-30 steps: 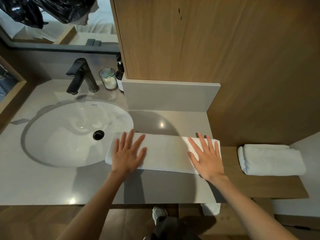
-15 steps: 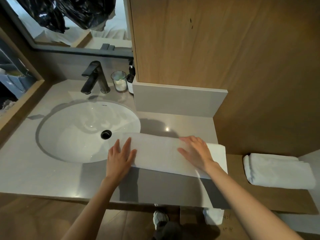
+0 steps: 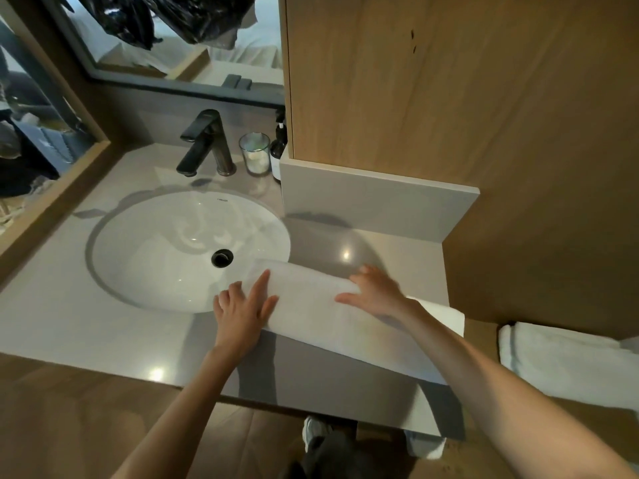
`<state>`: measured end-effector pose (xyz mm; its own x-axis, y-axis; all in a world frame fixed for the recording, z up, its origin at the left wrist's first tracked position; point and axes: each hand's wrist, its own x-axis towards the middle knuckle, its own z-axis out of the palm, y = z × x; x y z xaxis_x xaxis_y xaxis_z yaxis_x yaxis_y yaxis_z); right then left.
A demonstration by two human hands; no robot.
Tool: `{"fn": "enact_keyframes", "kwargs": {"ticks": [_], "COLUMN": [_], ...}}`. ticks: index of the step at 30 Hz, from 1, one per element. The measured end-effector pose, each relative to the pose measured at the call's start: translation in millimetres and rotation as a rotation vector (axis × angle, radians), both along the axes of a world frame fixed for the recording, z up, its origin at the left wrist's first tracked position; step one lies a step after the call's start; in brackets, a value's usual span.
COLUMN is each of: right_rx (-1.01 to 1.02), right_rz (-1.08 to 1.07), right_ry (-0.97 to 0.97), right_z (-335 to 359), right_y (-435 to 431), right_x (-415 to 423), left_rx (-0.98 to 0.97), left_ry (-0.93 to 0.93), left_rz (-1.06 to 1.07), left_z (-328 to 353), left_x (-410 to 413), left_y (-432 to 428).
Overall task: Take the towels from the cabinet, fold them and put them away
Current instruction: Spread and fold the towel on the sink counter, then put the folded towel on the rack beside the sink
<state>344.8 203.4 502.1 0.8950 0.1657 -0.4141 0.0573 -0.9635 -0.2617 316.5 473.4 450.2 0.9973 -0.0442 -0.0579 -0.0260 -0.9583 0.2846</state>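
Note:
A white towel, folded into a long strip, lies across the grey counter, its left end over the sink's rim. My left hand rests flat on that left end with fingers straight. Near the strip's middle, my right hand presses on the towel with fingers spread and slightly bent. A second white towel, folded, sits on the lower wooden shelf at the right. The wooden cabinet stands shut behind the counter.
A white oval sink takes up the counter's left half, with a black faucet, a glass cup and a dark pump bottle behind it. A grey splash panel backs the counter. My shoe shows below.
Both hands slid leftward along the towel. My right hand went from the right end to the middle, and my left hand reached the left end. The view shifted left.

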Motion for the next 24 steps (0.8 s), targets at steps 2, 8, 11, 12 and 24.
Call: {"fn": "enact_keyframes", "kwargs": {"ticks": [2,8,11,12,24], "right_rx": [0.011,0.233,0.337,0.371,0.722], "right_rz": [-0.003,-0.139,-0.123,-0.118,-0.365], "right_ry": [0.0,-0.041,-0.155,-0.185,-0.57], "right_z": [2,23,37,42,134], "right_y": [0,0,-2,-3,-4], "right_x": [-3,-25,-37,-42,-160], "left_rx": [0.015,-0.144,-0.303,-0.41,-1.338], "left_ry": [0.022,-0.059,-0.101,-0.093,0.213], "left_rz": [-0.025,-0.031,-0.088,-0.067,-0.156], "left_z": [0,11,24,31,131], "left_x": [2,-6,-17,-22,-77], "left_y": [1,-16,-27,-34,-87]}}
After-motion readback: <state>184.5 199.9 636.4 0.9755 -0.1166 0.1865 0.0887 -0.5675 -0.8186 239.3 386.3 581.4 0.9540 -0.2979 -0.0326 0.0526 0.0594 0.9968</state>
